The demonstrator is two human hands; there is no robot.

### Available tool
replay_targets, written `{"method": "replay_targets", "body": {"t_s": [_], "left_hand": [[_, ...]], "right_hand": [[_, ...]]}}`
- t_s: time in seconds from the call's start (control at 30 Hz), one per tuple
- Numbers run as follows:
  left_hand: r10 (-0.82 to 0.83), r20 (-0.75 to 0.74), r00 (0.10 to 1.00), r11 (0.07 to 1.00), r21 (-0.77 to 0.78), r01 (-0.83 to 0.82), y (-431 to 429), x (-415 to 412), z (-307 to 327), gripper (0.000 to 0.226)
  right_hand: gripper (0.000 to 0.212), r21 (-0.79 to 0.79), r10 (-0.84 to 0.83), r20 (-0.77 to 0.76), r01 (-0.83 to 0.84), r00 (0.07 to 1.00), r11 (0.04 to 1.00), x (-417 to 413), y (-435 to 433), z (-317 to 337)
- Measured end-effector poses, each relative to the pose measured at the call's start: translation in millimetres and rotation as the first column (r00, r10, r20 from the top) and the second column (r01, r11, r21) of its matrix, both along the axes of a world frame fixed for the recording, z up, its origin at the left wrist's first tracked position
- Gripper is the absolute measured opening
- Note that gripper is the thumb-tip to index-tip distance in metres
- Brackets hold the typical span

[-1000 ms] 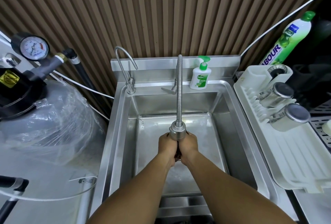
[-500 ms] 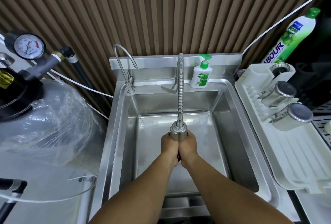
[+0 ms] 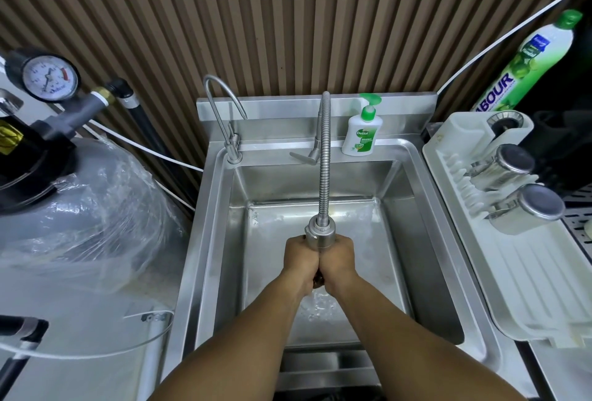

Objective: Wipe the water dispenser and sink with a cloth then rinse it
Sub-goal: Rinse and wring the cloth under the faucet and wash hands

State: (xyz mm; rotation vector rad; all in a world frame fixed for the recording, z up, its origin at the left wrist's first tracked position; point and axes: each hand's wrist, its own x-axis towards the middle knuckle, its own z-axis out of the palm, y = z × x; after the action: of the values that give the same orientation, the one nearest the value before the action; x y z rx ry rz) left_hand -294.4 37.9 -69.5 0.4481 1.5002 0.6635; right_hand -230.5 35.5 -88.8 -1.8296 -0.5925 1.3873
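Head camera, looking down over a person's two bare forearms: the left hand and right hand are pressed knuckle to knuckle over the middle of a rectangular stainless-steel sink. Both are balled into fists whose fingers curl under and out of sight. Only a sliver of a dark cloth shows, squeezed between the heels of the two hands. Water splashes on the basin floor just below the wrists.

Directly above the knuckles, touching or nearly so, hangs the round metal spray head of a flexible ribbed metal faucet hose, which arches up from the back ledge. On that ledge stand a slim gooseneck steel tap, at the left, and a white pump bottle of hand soap with a green top, just right of the hose.

Right of the sink sits a white plastic drying rack holding two steel cups on their sides; a tall green dish-liquid bottle stands behind it. At left, a grey tank wrapped in clear plastic carries a round pressure gauge. A brown slatted wall closes the background.
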Motion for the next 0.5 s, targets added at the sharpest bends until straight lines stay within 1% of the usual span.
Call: {"method": "replay_targets", "body": {"t_s": [0.07,0.13,0.2,0.27,0.3,0.4,0.5], "left_hand": [[0.003,-0.001,1.000,1.000,-0.010,-0.003,-1.5,0.5,1.3,0.026],[0.012,0.002,1.000,1.000,-0.025,-0.012,-3.6,0.3,0.4,0.019],[0.033,0.018,0.999,0.998,-0.047,-0.032,-6.2,-3.2,1.2,0.017],[0.055,0.020,0.998,0.996,-0.074,-0.054,-7.1,-10.0,-2.8,0.027],[0.065,0.019,0.998,0.995,-0.080,-0.063,-7.3,-14.4,-4.8,0.032],[0.098,0.069,0.993,0.993,-0.076,-0.093,-7.9,-24.9,-7.3,0.038],[0.156,0.135,0.978,0.986,-0.075,-0.147,-9.3,-32.5,-8.1,0.036]], "right_hand": [[0.021,-0.010,0.016,-0.022,-0.016,1.000,1.000,1.0,-1.1,5.3],[0.022,-0.022,0.038,-0.048,-0.039,0.998,0.999,3.0,-3.3,5.3],[0.024,-0.043,0.053,-0.109,-0.058,0.993,0.997,4.9,-8.0,8.3],[0.035,-0.071,0.032,-0.205,-0.048,0.978,0.996,9.9,-11.6,8.8],[0.037,-0.076,0.017,-0.239,-0.036,0.971,0.996,13.7,-13.0,8.7],[0.034,-0.072,-0.018,-0.305,-0.005,0.952,0.997,28.2,-20.7,14.3],[0.035,-0.079,-0.077,-0.435,0.047,0.897,0.996,39.1,-26.8,14.9]]}}
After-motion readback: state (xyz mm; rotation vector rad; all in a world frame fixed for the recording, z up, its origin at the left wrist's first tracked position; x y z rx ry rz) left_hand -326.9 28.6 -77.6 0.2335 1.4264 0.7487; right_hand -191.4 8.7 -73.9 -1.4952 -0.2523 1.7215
